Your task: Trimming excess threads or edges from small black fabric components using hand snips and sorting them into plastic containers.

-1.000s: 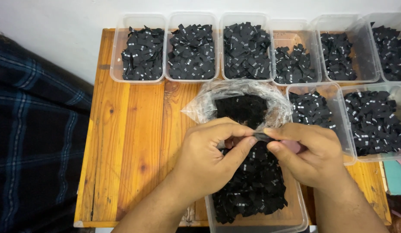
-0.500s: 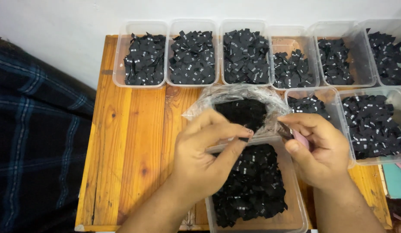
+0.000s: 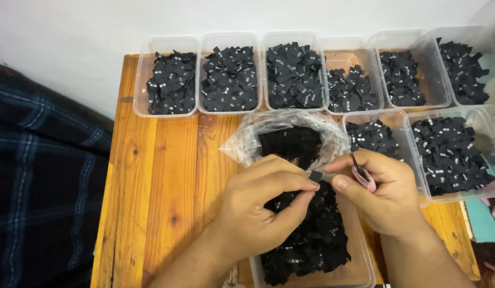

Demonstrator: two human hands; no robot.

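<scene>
Rejoined since parting, both hands' fingers [image 3: 290, 184] pinch one small, square black label [image 3: 314, 175].

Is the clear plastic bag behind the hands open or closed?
Open. The plastic bag has its mouth spread wide and rolled back, so the black labels inside show.

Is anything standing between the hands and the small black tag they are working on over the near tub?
Nothing visible does. The left hand pinches the black tag at its fingertips, and the right hand, holding a pink tool, meets it from the other side. Both sit above the near tub of tags.
</scene>
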